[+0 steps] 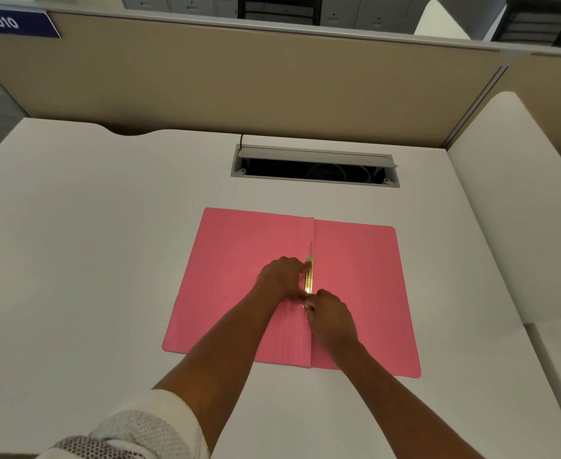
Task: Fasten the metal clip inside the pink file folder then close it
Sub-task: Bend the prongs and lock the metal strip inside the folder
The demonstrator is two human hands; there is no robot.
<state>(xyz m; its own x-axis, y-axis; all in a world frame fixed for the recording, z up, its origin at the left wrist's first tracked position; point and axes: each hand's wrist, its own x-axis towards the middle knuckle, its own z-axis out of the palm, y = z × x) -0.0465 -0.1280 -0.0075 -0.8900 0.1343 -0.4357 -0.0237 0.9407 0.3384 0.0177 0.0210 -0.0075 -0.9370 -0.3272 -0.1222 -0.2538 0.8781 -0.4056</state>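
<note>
The pink file folder (355,293) lies open and flat on the smooth white desk (90,260), its matte card creased along the middle. On the crease sits the metal clip (309,276) — a thin, shiny golden strip. The left hand (280,276) presses a fingertip on the strip's far end, and the right hand (330,314) pinches its near end — both fingers curled narrow.

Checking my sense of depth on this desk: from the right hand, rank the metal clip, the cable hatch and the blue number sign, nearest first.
1. metal clip: touching the right hand, along the folder's fold.
2. cable hatch: beyond the folder, mid-desk.
3. blue number sign: far left, on the partition's top.
</note>
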